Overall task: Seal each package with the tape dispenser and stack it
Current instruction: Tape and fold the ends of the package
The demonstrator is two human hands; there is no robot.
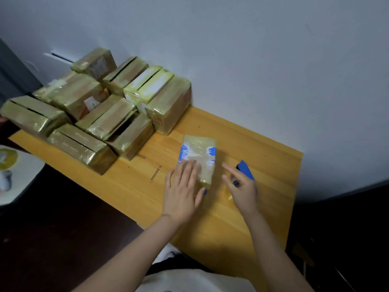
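Taped package [199,157] flat on the wooden table [263,157], centre-right; long axis near-to-far, far end angled slightly left. Left hand [182,192] lies on its near end, fingers straight. Right hand [244,190], just right, curls round the blue tape dispenser [246,170]. Stacked packages [94,110] far left.

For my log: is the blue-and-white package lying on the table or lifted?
Lying on it. The package rests flat on the table, and the left hand presses its near end with straight fingers.
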